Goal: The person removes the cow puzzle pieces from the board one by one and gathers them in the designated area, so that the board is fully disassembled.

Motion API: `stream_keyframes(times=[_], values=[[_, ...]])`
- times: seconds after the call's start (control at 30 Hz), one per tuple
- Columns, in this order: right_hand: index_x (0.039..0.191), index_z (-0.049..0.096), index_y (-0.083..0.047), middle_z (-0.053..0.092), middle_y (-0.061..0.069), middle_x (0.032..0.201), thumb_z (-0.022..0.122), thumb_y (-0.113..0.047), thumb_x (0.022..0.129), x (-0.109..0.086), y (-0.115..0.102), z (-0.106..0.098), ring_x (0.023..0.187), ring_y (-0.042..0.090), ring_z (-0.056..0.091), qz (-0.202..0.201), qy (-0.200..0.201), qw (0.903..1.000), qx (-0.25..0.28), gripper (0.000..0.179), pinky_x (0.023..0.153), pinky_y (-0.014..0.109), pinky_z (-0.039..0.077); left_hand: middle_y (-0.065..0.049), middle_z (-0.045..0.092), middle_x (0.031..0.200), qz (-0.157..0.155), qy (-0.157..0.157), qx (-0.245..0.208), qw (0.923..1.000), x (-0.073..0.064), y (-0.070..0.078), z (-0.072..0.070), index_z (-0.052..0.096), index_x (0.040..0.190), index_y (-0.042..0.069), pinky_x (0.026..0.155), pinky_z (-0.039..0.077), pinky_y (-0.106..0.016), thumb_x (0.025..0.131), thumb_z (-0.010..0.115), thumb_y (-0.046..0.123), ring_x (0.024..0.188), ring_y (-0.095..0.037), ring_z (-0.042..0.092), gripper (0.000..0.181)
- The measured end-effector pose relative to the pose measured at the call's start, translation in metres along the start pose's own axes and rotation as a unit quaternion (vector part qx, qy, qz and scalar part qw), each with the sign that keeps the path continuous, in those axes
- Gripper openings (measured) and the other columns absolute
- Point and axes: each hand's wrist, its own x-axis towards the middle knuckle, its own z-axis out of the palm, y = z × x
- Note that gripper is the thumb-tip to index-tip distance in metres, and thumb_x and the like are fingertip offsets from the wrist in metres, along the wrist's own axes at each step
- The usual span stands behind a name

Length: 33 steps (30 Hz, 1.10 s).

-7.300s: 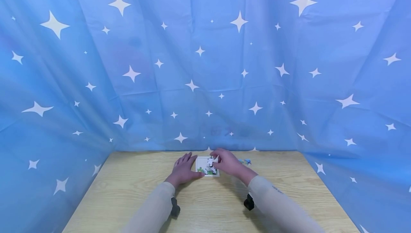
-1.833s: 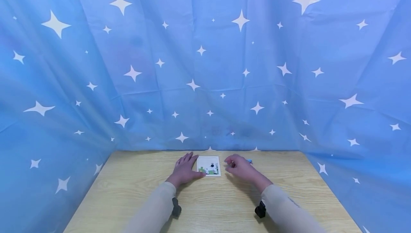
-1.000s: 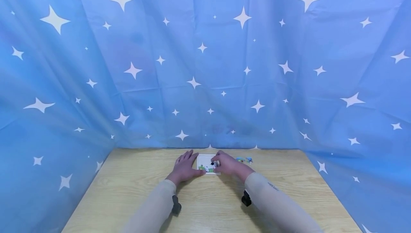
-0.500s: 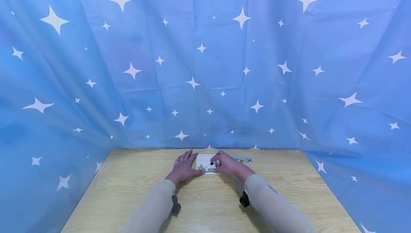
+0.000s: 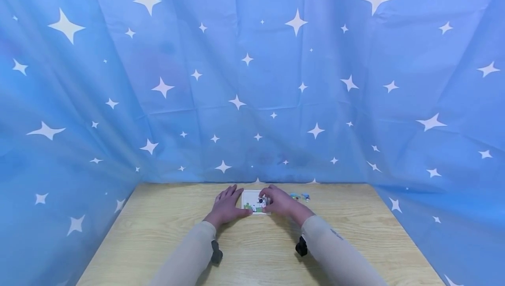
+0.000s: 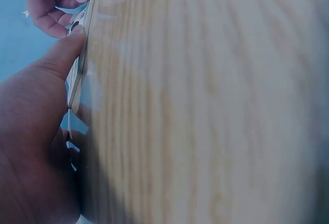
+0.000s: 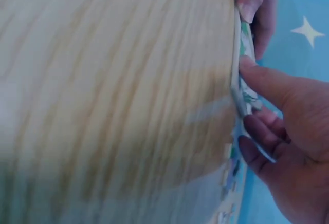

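Note:
A small white-framed puzzle board (image 5: pixel 249 195) lies flat near the table's far edge, with white, black and green picture pieces (image 5: pixel 258 209) along its lower part. My left hand (image 5: pixel 226 207) rests at its left side, fingers spread; the thumb (image 6: pixel 69 49) presses the near edge. Over the board's right side my right hand (image 5: pixel 278 201) bends thumb and index finger round a white-and-black puzzle piece (image 5: pixel 262 200), partly hidden by the fingers. The right wrist view shows the right thumb (image 7: pixel 264 80) on the board, other fingers curled at its side.
Several loose blue, green and yellow puzzle pieces (image 5: pixel 300 197) lie just right of my right hand. The wooden table (image 5: pixel 252 251) ends at a blue curtain (image 5: pixel 276 80) with white stars, which also hangs on both sides.
From beside the board, where it was 1.8 s ago, my right hand has moved left onto the board's right side. It barely moves over the last second. The left hand stays put.

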Motion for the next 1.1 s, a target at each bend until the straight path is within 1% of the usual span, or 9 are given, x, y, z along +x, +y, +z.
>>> stream_keyframes(times=[0.1, 0.27, 0.4, 0.5, 0.63, 0.7, 0.8, 0.97, 1.1], values=[[0.135, 0.073, -0.006, 0.063, 0.01, 0.123, 0.085, -0.01, 0.098, -0.001, 0.003, 0.001, 0.1, 0.02, 0.064, -0.011, 0.018, 0.9998, -0.005, 0.039, 0.092, 0.048, 0.058, -0.021, 0.028, 0.179, -0.002, -0.003, -0.004, 1.0, -0.001, 0.004, -0.002, 0.045, 0.17, 0.013, 0.129, 0.015, -0.073, 0.091, 0.077, 0.072, 0.165, -0.049, 0.02, 0.104], [0.132, 0.076, -0.007, 0.064, 0.008, 0.117, 0.081, -0.005, 0.101, -0.001, 0.007, 0.002, 0.102, 0.022, 0.064, -0.021, 0.039, 0.999, -0.006, 0.031, 0.093, 0.051, 0.057, -0.02, 0.029, 0.179, 0.001, -0.001, 0.015, 0.9999, 0.001, 0.001, 0.002, 0.045, 0.17, 0.014, 0.129, 0.017, -0.072, 0.091, 0.073, 0.076, 0.165, -0.048, 0.021, 0.104], [0.131, 0.077, -0.008, 0.066, 0.006, 0.117, 0.081, -0.008, 0.101, 0.001, 0.008, 0.001, 0.102, 0.02, 0.063, -0.016, 0.038, 0.9991, -0.009, 0.03, 0.093, 0.05, 0.057, -0.021, 0.029, 0.179, -0.003, -0.01, 0.005, 0.9999, -0.002, 0.009, -0.004, 0.045, 0.169, 0.011, 0.13, 0.016, -0.071, 0.093, 0.076, 0.072, 0.166, -0.048, 0.021, 0.102], [0.131, 0.077, -0.008, 0.066, 0.004, 0.114, 0.083, -0.009, 0.101, 0.003, 0.009, 0.0, 0.1, 0.019, 0.064, -0.008, 0.032, 0.9993, -0.018, 0.03, 0.092, 0.047, 0.057, -0.021, 0.03, 0.179, 0.01, -0.005, 0.012, 0.9999, -0.002, 0.006, -0.002, 0.045, 0.169, 0.011, 0.13, 0.017, -0.071, 0.095, 0.071, 0.075, 0.165, -0.047, 0.022, 0.101], [0.129, 0.079, -0.01, 0.068, 0.001, 0.115, 0.084, -0.013, 0.101, 0.004, 0.008, -0.001, 0.101, 0.017, 0.067, -0.017, 0.032, 0.9971, -0.067, 0.029, 0.092, 0.044, 0.059, -0.022, 0.029, 0.179, 0.009, -0.005, 0.012, 0.9999, -0.003, 0.009, -0.004, 0.044, 0.17, 0.011, 0.13, 0.017, -0.071, 0.096, 0.072, 0.072, 0.165, -0.048, 0.022, 0.1], [0.129, 0.079, -0.01, 0.069, -0.001, 0.116, 0.084, -0.016, 0.101, 0.003, 0.007, -0.001, 0.101, 0.016, 0.068, -0.03, 0.038, 0.9938, -0.1, 0.029, 0.092, 0.042, 0.061, -0.022, 0.028, 0.179, -0.001, -0.013, 0.004, 0.9999, -0.006, 0.017, -0.01, 0.044, 0.17, 0.009, 0.131, 0.016, -0.071, 0.094, 0.077, 0.066, 0.166, -0.049, 0.021, 0.1], [0.128, 0.08, -0.011, 0.069, -0.001, 0.117, 0.084, -0.019, 0.101, 0.002, 0.005, -0.001, 0.098, 0.014, 0.068, -0.049, 0.054, 0.9886, -0.132, 0.029, 0.089, 0.039, 0.062, -0.023, 0.029, 0.179, -0.004, -0.013, -0.002, 0.9999, -0.006, 0.017, -0.011, 0.045, 0.169, 0.008, 0.131, 0.015, -0.071, 0.094, 0.078, 0.064, 0.165, -0.05, 0.021, 0.1], [0.13, 0.079, -0.008, 0.066, 0.0, 0.115, 0.082, -0.019, 0.101, -0.002, 0.002, -0.003, 0.089, 0.012, 0.064, -0.072, 0.077, 0.987, -0.121, 0.031, 0.084, 0.037, 0.06, -0.022, 0.03, 0.178, 0.002, 0.003, 0.004, 1.0, -0.002, 0.005, -0.002, 0.045, 0.169, 0.012, 0.129, 0.017, -0.071, 0.093, 0.074, 0.073, 0.164, -0.05, 0.022, 0.101], [0.132, 0.078, -0.009, 0.065, -0.001, 0.117, 0.08, -0.02, 0.104, -0.006, 0.002, -0.005, 0.086, 0.009, 0.062, -0.075, 0.074, 0.9894, -0.101, 0.03, 0.082, 0.035, 0.059, -0.021, 0.03, 0.179, -0.003, -0.004, 0.004, 1.0, -0.003, 0.006, -0.004, 0.046, 0.169, 0.012, 0.129, 0.017, -0.071, 0.093, 0.075, 0.072, 0.165, -0.049, 0.021, 0.101]])
